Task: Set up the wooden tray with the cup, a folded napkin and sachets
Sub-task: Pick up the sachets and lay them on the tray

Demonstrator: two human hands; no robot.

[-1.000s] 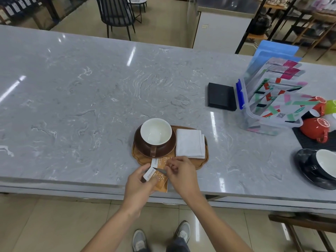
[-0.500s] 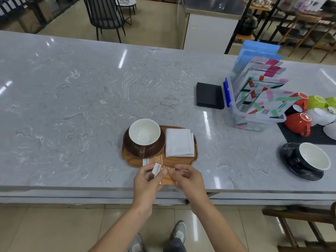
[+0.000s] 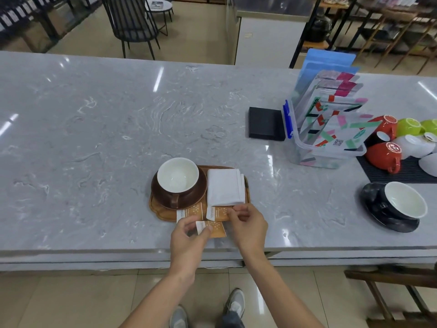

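Three sachets (image 3: pixel 192 212) along wooden tray (image 3: pixel 158 212) near edge, long axes left-right, white ends leftward. Left hand (image 3: pixel 189 242) fingers pinch nearest sachet (image 3: pixel 211 228); right hand (image 3: pixel 248 227) fingers pinch sachet under napkin (image 3: pixel 224 190).

Sachet (image 3: pixel 214 229) print too small to read; white cups (image 3: pixel 429 162) cut off at right edge.

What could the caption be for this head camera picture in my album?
Two hands, left and right, lay orange sachets on a wooden tray beside cup and napkin.
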